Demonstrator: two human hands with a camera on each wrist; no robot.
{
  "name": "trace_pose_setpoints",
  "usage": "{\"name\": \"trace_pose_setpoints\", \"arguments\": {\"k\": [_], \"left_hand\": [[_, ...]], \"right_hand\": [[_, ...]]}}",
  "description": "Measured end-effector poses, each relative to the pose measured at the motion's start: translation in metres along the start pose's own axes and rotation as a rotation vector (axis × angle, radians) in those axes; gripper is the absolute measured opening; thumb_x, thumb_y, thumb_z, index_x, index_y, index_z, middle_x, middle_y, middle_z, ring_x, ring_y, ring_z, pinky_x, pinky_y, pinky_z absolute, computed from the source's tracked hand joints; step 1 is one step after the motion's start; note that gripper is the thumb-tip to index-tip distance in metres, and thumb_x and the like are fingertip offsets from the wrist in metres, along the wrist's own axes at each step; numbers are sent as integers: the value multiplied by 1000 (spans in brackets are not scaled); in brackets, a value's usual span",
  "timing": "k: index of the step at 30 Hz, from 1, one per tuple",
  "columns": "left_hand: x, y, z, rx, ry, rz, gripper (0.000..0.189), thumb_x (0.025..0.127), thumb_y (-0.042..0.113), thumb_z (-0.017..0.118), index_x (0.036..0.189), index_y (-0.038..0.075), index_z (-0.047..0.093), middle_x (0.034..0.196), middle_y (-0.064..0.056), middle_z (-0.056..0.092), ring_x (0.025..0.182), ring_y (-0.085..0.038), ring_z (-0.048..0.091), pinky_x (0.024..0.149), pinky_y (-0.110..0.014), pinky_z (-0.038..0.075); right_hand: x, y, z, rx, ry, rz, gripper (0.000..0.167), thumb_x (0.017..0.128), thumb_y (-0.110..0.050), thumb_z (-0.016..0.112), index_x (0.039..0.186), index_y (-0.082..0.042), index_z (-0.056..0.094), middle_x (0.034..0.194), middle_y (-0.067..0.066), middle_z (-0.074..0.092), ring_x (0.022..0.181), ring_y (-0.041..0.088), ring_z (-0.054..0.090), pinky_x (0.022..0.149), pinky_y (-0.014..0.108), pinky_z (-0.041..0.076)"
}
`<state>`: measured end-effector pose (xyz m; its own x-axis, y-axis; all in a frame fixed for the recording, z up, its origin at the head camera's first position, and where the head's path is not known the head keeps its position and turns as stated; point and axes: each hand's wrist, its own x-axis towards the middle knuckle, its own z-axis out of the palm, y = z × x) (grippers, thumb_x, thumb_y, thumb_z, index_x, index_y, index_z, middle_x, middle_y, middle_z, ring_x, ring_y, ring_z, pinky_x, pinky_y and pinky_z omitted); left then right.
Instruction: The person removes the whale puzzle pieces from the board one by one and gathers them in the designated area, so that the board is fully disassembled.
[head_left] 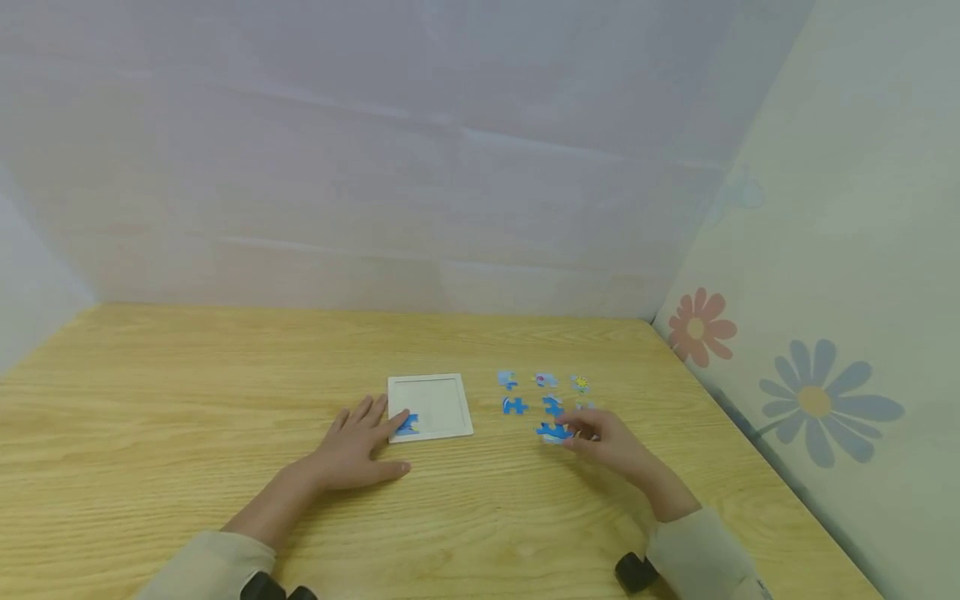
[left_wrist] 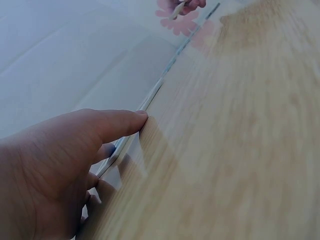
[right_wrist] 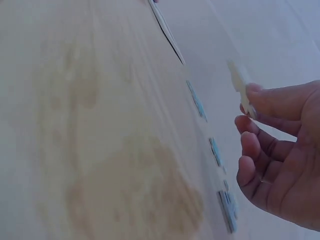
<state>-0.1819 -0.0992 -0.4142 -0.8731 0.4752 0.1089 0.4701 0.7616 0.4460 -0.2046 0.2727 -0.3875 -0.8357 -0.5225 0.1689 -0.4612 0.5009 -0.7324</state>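
My left hand (head_left: pixel 351 452) lies spread flat at the left side of a square white puzzle tray (head_left: pixel 467 410). Its index fingertip touches a blue puzzle piece (head_left: pixel 408 427) set in the tray's near left corner. In the left wrist view, the thumb (left_wrist: pixel 120 124) stretches out along the wooden table. My right hand (head_left: pixel 618 450) pinches another blue puzzle piece (head_left: pixel 552 432) between thumb and fingers. The right wrist view shows this piece (right_wrist: pixel 241 90) raised off the table and tilted, its pale edge and back toward the camera.
Right of the tray lie several loose puzzle pieces, among them a blue one (head_left: pixel 514 406), a pale one with a pink spot (head_left: pixel 545 380) and one with a yellow flower (head_left: pixel 580 383). A wall with painted flowers (head_left: pixel 813 402) borders the wooden table (head_left: pixel 225 358) on the right.
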Motion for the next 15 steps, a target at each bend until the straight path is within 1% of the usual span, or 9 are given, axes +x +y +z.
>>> {"name": "trace_pose_setpoints", "arguments": {"k": [3, 7, 11, 15], "left_hand": [[0, -1, 1, 10, -3, -6, 75, 78, 53, 51, 134, 7, 32, 137, -26, 12, 124, -42, 6, 93, -58, 4], [0, -2, 2, 8, -1, -7, 75, 77, 53, 52, 134, 7, 33, 137, -27, 13, 124, -42, 6, 93, -58, 3], [1, -3, 3, 2, 1, -6, 75, 77, 54, 52, 134, 8, 33, 137, -26, 13, 124, -42, 6, 92, -58, 3], [1, -3, 3, 10, 0, -6, 75, 77, 54, 51, 134, 8, 32, 137, -26, 13, 124, -42, 6, 92, -58, 3]], "right_hand": [[-5, 8, -3, 1, -13, -22, 26, 82, -3, 57, 107, 5, 56, 88, 11, 55, 69, 18, 50, 58, 26, 44], [-9, 10, -5, -4, -17, 16, 25, 82, -4, 58, 106, 4, 57, 84, 7, 54, 71, 16, 49, 60, 26, 43], [-12, 7, -4, -34, -5, 28, 26, 81, -8, 60, 104, 3, 58, 86, 7, 55, 74, 15, 49, 64, 27, 43], [-13, 9, -4, -51, 8, 49, 26, 80, -7, 61, 103, 4, 58, 88, 8, 57, 74, 16, 49, 64, 27, 43]]}}
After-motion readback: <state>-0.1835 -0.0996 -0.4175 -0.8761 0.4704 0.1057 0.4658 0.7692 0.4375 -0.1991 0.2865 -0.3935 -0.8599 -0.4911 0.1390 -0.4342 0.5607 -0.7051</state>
